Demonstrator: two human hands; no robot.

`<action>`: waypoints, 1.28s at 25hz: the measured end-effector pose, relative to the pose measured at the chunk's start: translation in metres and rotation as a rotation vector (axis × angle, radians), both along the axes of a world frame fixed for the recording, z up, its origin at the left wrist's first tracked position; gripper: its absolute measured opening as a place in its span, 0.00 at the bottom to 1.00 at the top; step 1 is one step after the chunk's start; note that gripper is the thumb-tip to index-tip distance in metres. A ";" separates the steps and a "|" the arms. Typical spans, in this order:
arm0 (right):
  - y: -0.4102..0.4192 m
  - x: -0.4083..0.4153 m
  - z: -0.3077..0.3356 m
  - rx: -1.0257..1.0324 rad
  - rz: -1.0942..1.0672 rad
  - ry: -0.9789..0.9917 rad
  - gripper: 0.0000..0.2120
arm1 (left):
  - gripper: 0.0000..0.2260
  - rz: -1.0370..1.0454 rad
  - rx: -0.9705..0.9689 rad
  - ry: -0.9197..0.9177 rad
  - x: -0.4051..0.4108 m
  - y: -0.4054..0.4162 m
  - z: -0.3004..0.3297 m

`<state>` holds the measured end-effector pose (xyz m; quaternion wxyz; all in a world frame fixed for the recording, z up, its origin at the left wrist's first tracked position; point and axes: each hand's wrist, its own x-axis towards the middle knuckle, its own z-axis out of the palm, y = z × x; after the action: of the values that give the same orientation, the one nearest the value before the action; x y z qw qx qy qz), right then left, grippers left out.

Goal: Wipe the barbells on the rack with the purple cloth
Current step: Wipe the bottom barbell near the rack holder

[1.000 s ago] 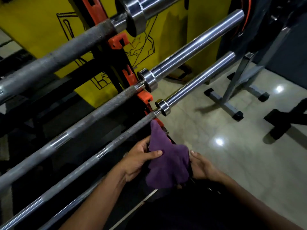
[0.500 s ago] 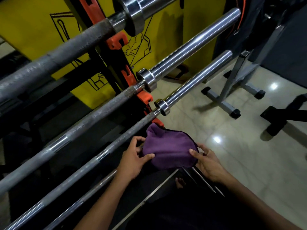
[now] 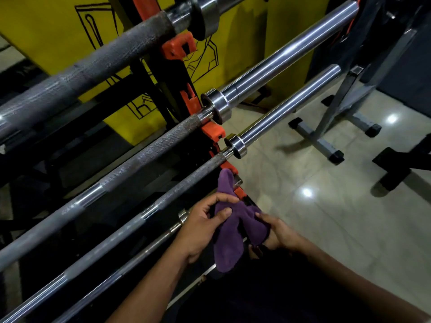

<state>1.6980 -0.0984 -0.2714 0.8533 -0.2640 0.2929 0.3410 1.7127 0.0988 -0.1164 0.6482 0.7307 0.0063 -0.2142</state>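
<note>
Head view, purple cloth (image 3: 229, 238) between both hands' grips

Purple cloth (image 3: 229, 231) now bunched, hanging vs spread 0.5 s ago

Looking down at both hands bunching a purple cloth (image 3: 229, 227): left hand (image 3: 200, 226) pinching its upper fold, right hand (image 3: 278, 234) gripping the lower edge. Above them, three barbells (image 3: 149, 155) lying slantwise on a black rack with orange hooks (image 3: 213, 131). Glossy tiled floor (image 3: 326, 217) at right.

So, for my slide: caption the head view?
Both hands grip the purple cloth beside racked barbells.
</note>
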 end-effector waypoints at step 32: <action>0.007 -0.075 0.087 -0.650 -0.227 -0.401 0.12 | 0.14 -0.163 0.119 0.017 -0.044 0.083 -0.031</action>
<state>1.6226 -0.0915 -0.1848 0.7978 -0.5477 0.2405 0.0756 1.6690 0.1816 -0.1471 0.5841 0.7641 -0.0351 -0.2717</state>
